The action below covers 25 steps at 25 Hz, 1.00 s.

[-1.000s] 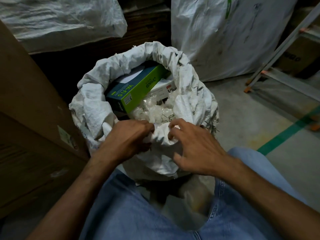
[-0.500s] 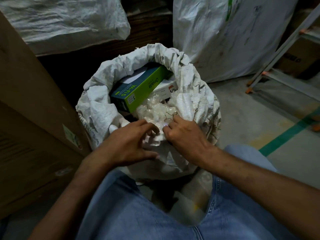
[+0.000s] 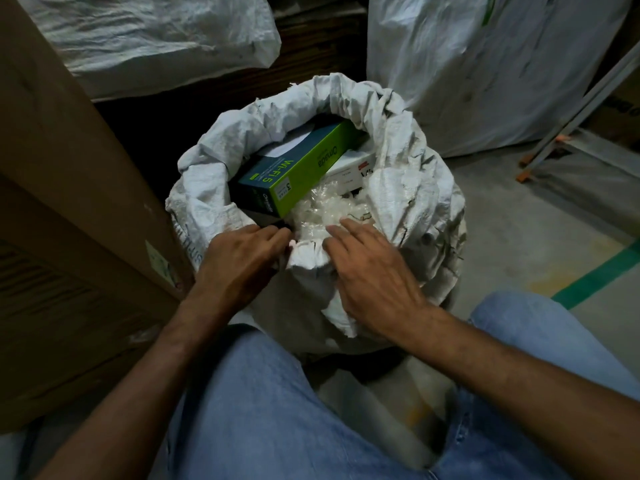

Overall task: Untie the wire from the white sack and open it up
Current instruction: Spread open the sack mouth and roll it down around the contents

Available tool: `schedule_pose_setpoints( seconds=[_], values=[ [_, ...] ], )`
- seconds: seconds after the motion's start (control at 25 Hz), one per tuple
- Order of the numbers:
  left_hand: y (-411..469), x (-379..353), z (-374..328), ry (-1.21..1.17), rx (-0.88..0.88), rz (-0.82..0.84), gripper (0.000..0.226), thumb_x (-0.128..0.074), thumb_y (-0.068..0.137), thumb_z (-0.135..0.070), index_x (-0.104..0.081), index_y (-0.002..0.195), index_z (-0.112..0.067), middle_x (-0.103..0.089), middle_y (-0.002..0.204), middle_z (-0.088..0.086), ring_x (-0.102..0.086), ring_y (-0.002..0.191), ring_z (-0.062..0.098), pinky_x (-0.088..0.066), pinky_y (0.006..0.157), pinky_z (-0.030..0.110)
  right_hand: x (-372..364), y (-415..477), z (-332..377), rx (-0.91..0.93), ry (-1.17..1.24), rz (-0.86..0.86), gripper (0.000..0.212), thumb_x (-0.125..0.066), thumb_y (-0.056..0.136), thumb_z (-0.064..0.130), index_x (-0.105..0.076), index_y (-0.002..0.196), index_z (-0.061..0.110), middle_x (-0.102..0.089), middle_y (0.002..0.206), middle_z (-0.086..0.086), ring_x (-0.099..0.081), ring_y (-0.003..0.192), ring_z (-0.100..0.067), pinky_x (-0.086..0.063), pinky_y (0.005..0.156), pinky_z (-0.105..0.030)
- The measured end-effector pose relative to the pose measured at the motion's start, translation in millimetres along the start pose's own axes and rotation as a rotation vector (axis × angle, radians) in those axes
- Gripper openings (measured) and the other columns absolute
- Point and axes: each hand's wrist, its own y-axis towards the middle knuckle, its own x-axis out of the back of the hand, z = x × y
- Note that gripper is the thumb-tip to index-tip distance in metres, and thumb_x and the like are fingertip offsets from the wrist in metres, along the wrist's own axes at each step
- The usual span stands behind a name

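Observation:
The white sack stands on the floor between my knees, its mouth wide open and its rim rolled outward. Inside lie a green and blue box, a white box and crumpled clear plastic. My left hand grips the near rim with curled fingers. My right hand lies over the near rim, its fingers stretched onto the plastic. A bunched fold of the rim sits between both hands. A thin dark strand, maybe the wire, lies by my right fingertips.
A big cardboard box stands close on the left. Other white sacks sit at the back left and back right. Metal ladder legs slant at the right, and green tape crosses the concrete floor.
Both hands have moved forward along the near rim, closer to the sack's mouth. My right hand's fingers went from curled on the fabric to stretched over it.

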Motion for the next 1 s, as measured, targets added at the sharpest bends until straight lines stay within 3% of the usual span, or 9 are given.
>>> schedule_pose_setpoints(
  seconds=[0.08, 0.2, 0.28, 0.4, 0.56, 0.68, 0.84, 0.92, 1.0],
  values=[
    [-1.9, -6.0, -3.5, 0.054, 0.028, -0.046, 0.010, -0.055, 0.081, -0.018, -0.061, 0.089, -0.015, -0.063, 0.078, 0.006, -0.062, 0.067, 0.032, -0.039, 0.045, 0.033, -10.8, 1.3, 9.3, 0.019, -0.035, -0.044, 0.049, -0.042, 0.093, 0.002, -0.054, 0.141, 0.003, -0.064, 0.134, -0.020, -0.057, 0.129, -0.043, -0.046, 0.107, -0.054],
    [-5.1, -11.0, -3.6, 0.030, 0.116, 0.014, 0.015, -0.063, 0.083, -0.022, -0.059, 0.097, -0.017, -0.061, 0.088, 0.005, -0.060, 0.077, 0.031, -0.042, 0.051, 0.037, -19.0, 9.8, 14.7, 0.057, -0.066, -0.166, 0.019, -0.059, 0.088, 0.001, -0.068, 0.103, 0.009, -0.071, 0.099, -0.013, -0.063, 0.096, -0.034, -0.050, 0.078, -0.043],
    [-3.2, -4.0, 5.1, -0.121, 0.158, 0.199, 0.038, -0.078, 0.076, -0.033, -0.058, 0.107, -0.024, -0.057, 0.101, -0.002, -0.058, 0.090, 0.025, -0.049, 0.062, 0.039, -19.1, 17.3, 12.6, 0.022, -0.064, -0.217, 0.020, -0.072, 0.078, -0.004, -0.063, 0.085, 0.012, -0.064, 0.081, -0.009, -0.056, 0.080, -0.030, -0.038, 0.065, -0.039],
    [13.4, 27.9, 36.1, -0.502, 0.155, 0.543, 0.062, -0.087, 0.069, -0.052, -0.058, 0.122, -0.038, -0.054, 0.111, -0.014, -0.057, 0.105, 0.016, -0.049, 0.085, 0.034, -23.6, 9.7, 10.4, 0.007, -0.117, -0.249, 0.026, -0.074, 0.075, -0.005, -0.057, 0.082, 0.014, -0.056, 0.077, -0.008, -0.048, 0.076, -0.028, -0.023, 0.065, -0.036],
    [32.7, 47.5, 64.4, 0.150, 0.086, 0.568, 0.094, -0.084, 0.062, -0.062, -0.043, 0.146, -0.048, -0.045, 0.149, -0.015, -0.032, 0.143, 0.022, -0.028, 0.110, 0.046, -22.2, 4.0, 2.5, 0.000, -0.182, -0.230, 0.021, -0.072, 0.082, 0.000, -0.057, 0.086, 0.015, -0.054, 0.080, -0.007, -0.048, 0.075, -0.025, -0.020, 0.065, -0.035],
    [26.5, 28.9, 67.2, 0.209, 0.056, 0.592, 0.069, -0.077, 0.068, -0.062, -0.057, 0.132, -0.048, -0.062, 0.123, -0.014, -0.050, 0.121, 0.020, -0.039, 0.088, 0.039, -10.5, 13.3, 6.3, 0.038, -0.142, -0.110, 0.024, -0.073, 0.077, 0.003, -0.058, 0.092, 0.015, -0.055, 0.084, -0.007, -0.050, 0.078, -0.027, -0.024, 0.061, -0.035],
    [5.3, 5.3, 69.4, 0.192, -0.011, 0.295, 0.019, -0.070, 0.085, -0.032, -0.063, 0.099, -0.022, -0.069, 0.091, -0.001, -0.064, 0.088, 0.029, -0.044, 0.057, 0.036, 29.9, 36.5, 18.7, 0.093, -0.001, 0.347, 0.032, -0.067, 0.080, 0.040, -0.062, 0.105, 0.021, -0.055, 0.106, -0.005, -0.054, 0.097, -0.026, -0.035, 0.067, -0.034],
    [-2.4, -0.2, 58.3, 0.160, 0.013, 0.129, 0.008, -0.057, 0.092, -0.023, -0.059, 0.091, -0.015, -0.065, 0.077, 0.007, -0.064, 0.069, 0.033, -0.037, 0.046, 0.034, 40.0, 56.7, 20.0, -0.018, 0.127, 0.340, 0.040, -0.065, 0.082, 0.061, -0.062, 0.092, 0.022, -0.054, 0.106, -0.004, -0.054, 0.093, -0.025, -0.037, 0.068, -0.034],
    [-4.3, -5.4, 50.2, 0.108, 0.051, 0.033, 0.019, -0.045, 0.096, -0.025, -0.060, 0.089, -0.015, -0.063, 0.075, 0.007, -0.063, 0.062, 0.033, -0.038, 0.043, 0.034, 30.8, 74.4, 20.6, -0.105, 0.247, 0.285, 0.054, -0.073, 0.078, 0.065, -0.057, 0.104, 0.020, -0.060, 0.109, -0.005, -0.057, 0.092, -0.027, -0.041, 0.070, -0.035]
  ],
)
